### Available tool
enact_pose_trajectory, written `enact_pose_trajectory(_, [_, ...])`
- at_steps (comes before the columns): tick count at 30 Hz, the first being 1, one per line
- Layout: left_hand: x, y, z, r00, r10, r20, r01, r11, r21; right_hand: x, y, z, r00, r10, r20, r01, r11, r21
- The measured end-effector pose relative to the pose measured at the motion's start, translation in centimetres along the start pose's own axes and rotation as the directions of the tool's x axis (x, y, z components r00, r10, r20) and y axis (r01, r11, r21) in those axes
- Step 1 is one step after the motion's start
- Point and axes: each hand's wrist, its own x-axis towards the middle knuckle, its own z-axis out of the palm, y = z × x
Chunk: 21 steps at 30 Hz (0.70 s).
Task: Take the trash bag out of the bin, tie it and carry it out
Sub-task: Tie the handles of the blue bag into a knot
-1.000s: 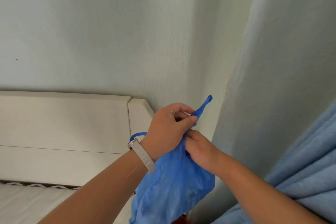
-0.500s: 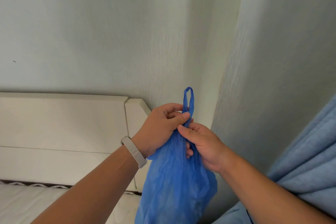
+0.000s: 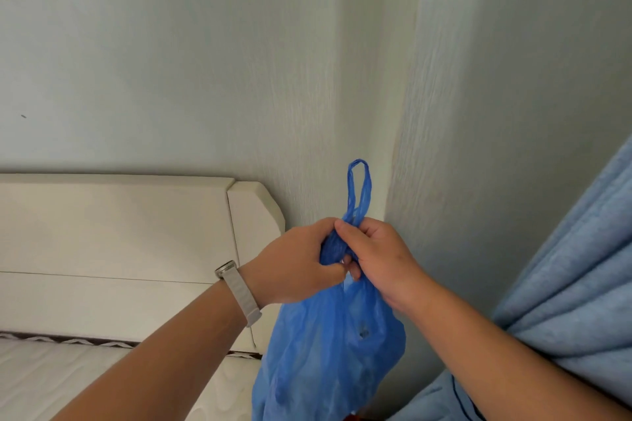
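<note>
Both hands are now sitting closer together than half a second ago, and the handle loop (image 3: 358, 188) is standing taller above them, its two strands rising nearly upright from the knuckles.

1. Left hand (image 3: 294, 267): the grip is closing around the gathered neck of the blue trash bag (image 3: 328, 345), with the thumb lying across the lower front of the bunched plastic. A pale watch strap (image 3: 241, 294) is circling the left wrist.

2. Right hand (image 3: 379, 256): the grip is clamping on the same neck from the opposite side, thumb on top and pressing against the base of the loop. The fingertips of the two hands are touching each other at the twisted part of the plastic.

3. Trash bag: it is hanging freely in the air below both hands, in front of the corner where the two pale walls (image 3: 205, 61) are meeting. Its lower end is running out of view at the bottom edge. Whether a knot is already formed inside the grip cannot be told.

4. Surroundings: a cream headboard (image 3: 113, 225) is standing against the wall to the left, with the bed mattress (image 3: 51, 383) lying below it. A light blue curtain (image 3: 574, 284) is hanging at the right edge, just beside the right forearm.
</note>
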Motion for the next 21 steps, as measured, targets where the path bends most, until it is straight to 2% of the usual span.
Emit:
enact_pose_trajectory(4, [-0.1,-0.1,0.9,0.982,0.007,-0.190,0.050,0.955,0.292,0.3,-0.6,0.0,0.998,0.049,-0.027,-0.051,0.997,-0.050])
enact_pose_trajectory(7, [-0.4,-0.3,1.2,0.948,0.159,-0.277,-0.005,0.875,0.485,0.5,-0.5,-0.2,0.997,0.080,-0.012,-0.081,0.986,-0.146])
enact_pose_trajectory(10, [-0.9,-0.3,1.2,0.903,0.314,-0.295,-0.077,0.791,0.607,0.6,-0.2,0.0,0.995,0.077,-0.070,-0.086,0.989,-0.124])
enact_pose_trajectory(13, [-1.3,-0.6,1.1,0.905,0.331,-0.268,-0.088,0.760,0.643,0.5,0.1,0.4,0.994,0.060,-0.095,-0.066,0.996,-0.065])
enact_pose_trajectory(17, [-2.0,-0.6,0.7,0.930,0.269,-0.251,-0.058,0.781,0.622,0.4,0.6,0.7,0.991,-0.056,-0.120,0.027,0.973,-0.230])
enact_pose_trajectory(19, [-2.3,-0.1,0.8,0.940,0.238,-0.245,-0.049,0.805,0.591,0.0,0.4,0.6,0.995,-0.090,-0.039,0.072,0.941,-0.331])
enact_pose_trajectory(21, [-2.4,0.1,0.5,0.949,0.184,-0.255,-0.020,0.845,0.534,-0.4,-0.1,0.4,0.994,-0.062,0.094,0.090,0.939,-0.332])
